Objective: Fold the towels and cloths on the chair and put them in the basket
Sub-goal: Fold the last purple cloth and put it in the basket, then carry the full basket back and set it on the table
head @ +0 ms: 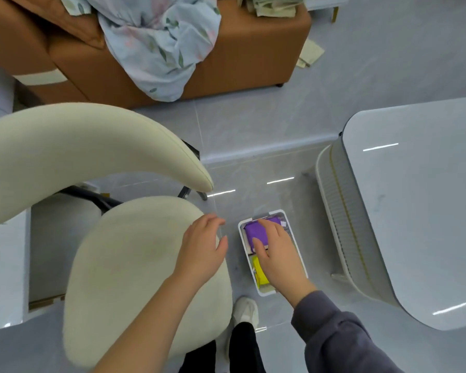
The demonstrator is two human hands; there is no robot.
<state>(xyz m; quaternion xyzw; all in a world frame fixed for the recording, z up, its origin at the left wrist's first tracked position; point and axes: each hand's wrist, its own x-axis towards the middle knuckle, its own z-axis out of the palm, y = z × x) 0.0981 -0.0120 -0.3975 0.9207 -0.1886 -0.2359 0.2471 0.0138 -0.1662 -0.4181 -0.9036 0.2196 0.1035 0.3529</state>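
Left hand [202,249], open and empty, hovers over the bare chair [124,265] seat beside the basket [303,261]; right hand [276,251] presses flat on the folded purple cloth [254,232] inside, beyond the yellow cloth [259,271]; basket runs near-to-far.

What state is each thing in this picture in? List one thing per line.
Purple cloth: folded, in basket.
Yellow cloth: in basket.
Basket: on floor.
Chair: seat bare.
Right hand: on purple cloth.
Left hand: open, over seat.
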